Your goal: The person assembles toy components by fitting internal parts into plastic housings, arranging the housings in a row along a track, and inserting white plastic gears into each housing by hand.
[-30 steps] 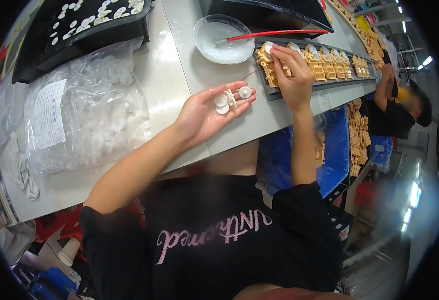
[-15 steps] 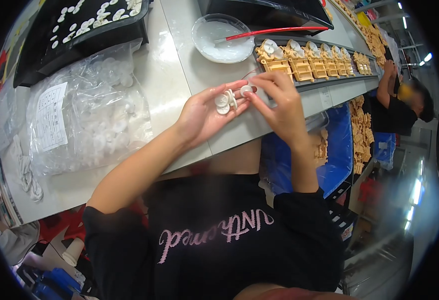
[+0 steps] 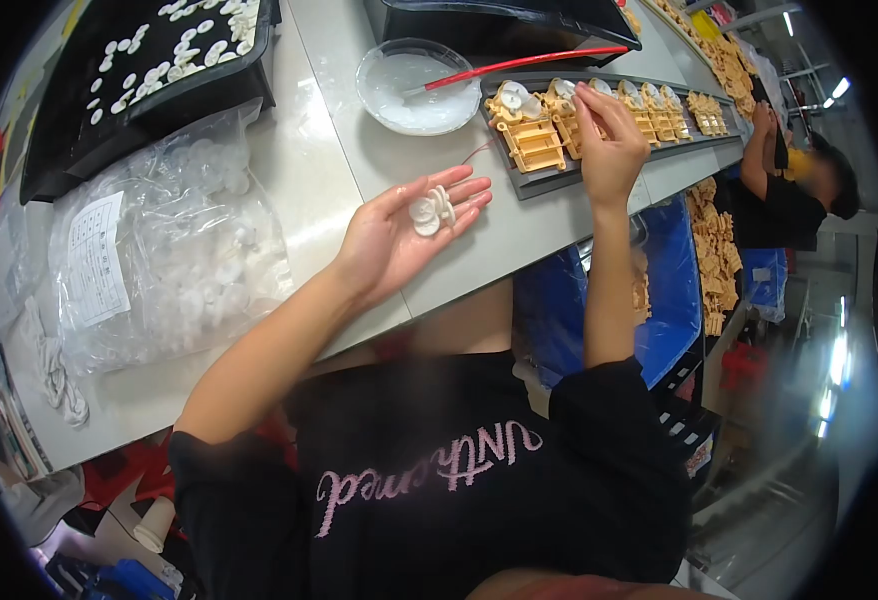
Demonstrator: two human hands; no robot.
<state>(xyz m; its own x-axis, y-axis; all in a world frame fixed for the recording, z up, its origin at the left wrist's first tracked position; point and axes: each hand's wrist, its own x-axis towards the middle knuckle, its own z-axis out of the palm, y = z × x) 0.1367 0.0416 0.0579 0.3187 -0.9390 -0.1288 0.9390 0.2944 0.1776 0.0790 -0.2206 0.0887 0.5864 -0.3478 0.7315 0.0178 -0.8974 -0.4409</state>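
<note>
My left hand (image 3: 394,235) is held palm up over the table's front edge, fingers stretched out. Several small white plastic discs (image 3: 427,215) lie in a loose pile on its palm and finger bases. My right hand (image 3: 611,150) is over a dark tray (image 3: 531,185) with its thumb and fingers pinched together. At its fingertips is a white plastic disc, mostly hidden. In the tray stands a row of yellow plastic frames (image 3: 534,148), topped with white round parts (image 3: 512,97). The right fingers cover part of the second and third frames.
A clear bowl of whitish paste (image 3: 414,95) holds a red-handled brush (image 3: 529,66). To the left are a black bin of white discs (image 3: 144,125) and a clear labelled bag (image 3: 184,240). A blue-lined bin (image 3: 674,270) stands below right. Another person (image 3: 784,200) works farther right.
My right hand has moved from above the left palm, where it pinched a white disc, up and right to the tray. My left hand stays palm up with the remaining discs.
</note>
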